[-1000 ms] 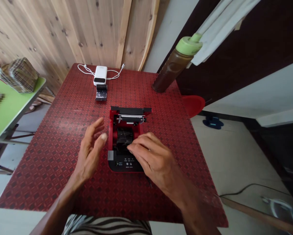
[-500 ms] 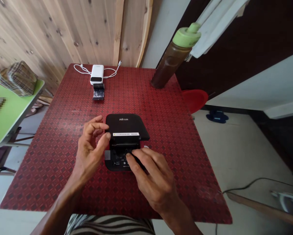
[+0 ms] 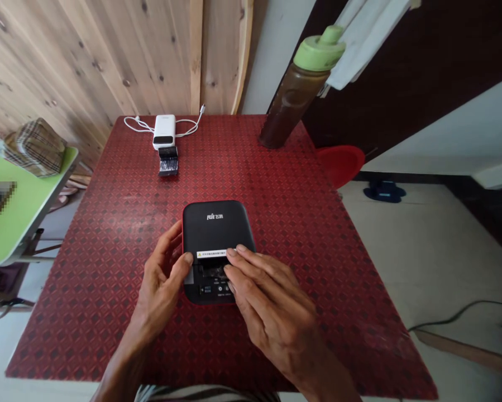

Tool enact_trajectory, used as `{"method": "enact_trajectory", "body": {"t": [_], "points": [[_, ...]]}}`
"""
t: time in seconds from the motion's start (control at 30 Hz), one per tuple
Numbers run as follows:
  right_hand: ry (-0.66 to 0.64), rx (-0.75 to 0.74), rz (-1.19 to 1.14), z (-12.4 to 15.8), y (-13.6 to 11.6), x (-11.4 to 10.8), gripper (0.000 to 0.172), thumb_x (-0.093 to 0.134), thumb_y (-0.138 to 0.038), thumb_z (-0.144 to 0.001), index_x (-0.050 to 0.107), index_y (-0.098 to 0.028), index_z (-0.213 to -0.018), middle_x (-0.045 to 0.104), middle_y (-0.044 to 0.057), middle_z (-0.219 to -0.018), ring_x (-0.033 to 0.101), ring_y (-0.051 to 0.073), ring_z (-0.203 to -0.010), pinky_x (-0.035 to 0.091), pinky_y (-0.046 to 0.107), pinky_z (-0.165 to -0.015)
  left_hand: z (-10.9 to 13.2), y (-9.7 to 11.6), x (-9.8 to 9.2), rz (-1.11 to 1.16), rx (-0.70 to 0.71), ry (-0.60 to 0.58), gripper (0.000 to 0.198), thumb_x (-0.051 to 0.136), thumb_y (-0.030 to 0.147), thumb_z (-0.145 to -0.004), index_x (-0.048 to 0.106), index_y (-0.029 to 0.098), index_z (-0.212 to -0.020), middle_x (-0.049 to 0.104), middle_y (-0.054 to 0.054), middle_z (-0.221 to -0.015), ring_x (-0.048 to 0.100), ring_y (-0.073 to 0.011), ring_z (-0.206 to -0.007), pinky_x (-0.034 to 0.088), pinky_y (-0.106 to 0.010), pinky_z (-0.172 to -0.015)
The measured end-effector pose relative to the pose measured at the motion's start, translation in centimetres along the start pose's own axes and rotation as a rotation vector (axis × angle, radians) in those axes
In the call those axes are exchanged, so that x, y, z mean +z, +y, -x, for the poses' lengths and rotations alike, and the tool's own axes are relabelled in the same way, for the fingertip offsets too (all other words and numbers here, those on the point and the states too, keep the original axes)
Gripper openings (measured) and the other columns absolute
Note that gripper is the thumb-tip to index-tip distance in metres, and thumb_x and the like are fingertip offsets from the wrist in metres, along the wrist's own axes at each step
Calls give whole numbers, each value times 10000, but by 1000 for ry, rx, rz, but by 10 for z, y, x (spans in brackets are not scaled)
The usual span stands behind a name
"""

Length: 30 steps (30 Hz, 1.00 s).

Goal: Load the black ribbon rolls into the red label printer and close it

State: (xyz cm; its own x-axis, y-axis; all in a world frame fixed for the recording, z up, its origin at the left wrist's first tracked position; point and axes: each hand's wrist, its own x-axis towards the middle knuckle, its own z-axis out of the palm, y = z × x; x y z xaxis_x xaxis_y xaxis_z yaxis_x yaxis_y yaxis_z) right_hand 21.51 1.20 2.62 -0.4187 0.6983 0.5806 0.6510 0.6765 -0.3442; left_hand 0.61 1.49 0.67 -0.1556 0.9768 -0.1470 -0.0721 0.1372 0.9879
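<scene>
Printer (image 3: 217,229): small, with a black lid shut over a red base. It stands midway between the side edges of the surface (image 3: 108,251), nearer the near edge. Left hand (image 3: 162,285): loosely curled, holding nothing, thumb against the lid's front left corner. Right hand (image 3: 267,307): fingers spread flat on the lid's front lip, holding nothing. Assessment: rigid plastic shell, probably light. The smooth lid is likely slippery and hinged, so grasp the base's side walls, not the lid.
</scene>
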Motion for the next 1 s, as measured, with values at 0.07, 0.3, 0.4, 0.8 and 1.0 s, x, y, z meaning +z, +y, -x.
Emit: {"method": "enact_trajectory", "body": {"t": [0.07, 0.3, 0.4, 0.8, 1.0], "points": [[-5, -3, 6, 1, 0, 0, 267, 603, -29, -1059, 717, -145, -1271, 834, 116, -1323, 785, 257, -1282, 648, 426, -1072, 1, 0, 1, -5, -8, 17, 637, 772, 484, -1004, 611, 254, -1575, 666, -130, -1606, 651, -344, -1476, 585, -477, -1185], [4, -2, -17, 4, 0, 3, 285, 603, 0, -1052, 717, -95, -1296, 821, 132, -1346, 763, 268, -1312, 609, 432, -1125, -4, 1, 1, -14, 0, 48, 596, 816, 434, -963, 681, 256, -1516, 721, -112, -1537, 697, -345, -1414, 588, -496, -1179], [60, 38, -103, 7, -1, 0, 333, 606, 4, -1052, 690, -70, -1365, 803, 160, -1362, 709, 251, -1384, 597, 414, -1152, -1, 0, -4, -13, -15, 36, 588, 795, 445, -984, 666, 283, -1535, 710, -94, -1555, 685, -332, -1428, 576, -490, -1190], [228, 289, -86, 45, 2, -6, 293, 643, -27, -1038, 730, -126, -1300, 821, 117, -1170, 779, 198, -1127, 631, 324, -1043, 20, -3, -12, 29, -88, -1, 565, 768, 402, -991, 657, 336, -1542, 653, -71, -1622, 635, -339, -1479, 558, -487, -1188], [210, 368, -81, 49, -8, -2, 230, 620, -115, -1078, 735, -155, -1273, 832, 94, -1089, 815, 173, -970, 662, 261, -920, 21, 2, -2, 43, -105, 45, 564, 746, 385, -979, 656, 312, -1530, 666, -78, -1604, 639, -331, -1466, 575, -450, -1142]]}}
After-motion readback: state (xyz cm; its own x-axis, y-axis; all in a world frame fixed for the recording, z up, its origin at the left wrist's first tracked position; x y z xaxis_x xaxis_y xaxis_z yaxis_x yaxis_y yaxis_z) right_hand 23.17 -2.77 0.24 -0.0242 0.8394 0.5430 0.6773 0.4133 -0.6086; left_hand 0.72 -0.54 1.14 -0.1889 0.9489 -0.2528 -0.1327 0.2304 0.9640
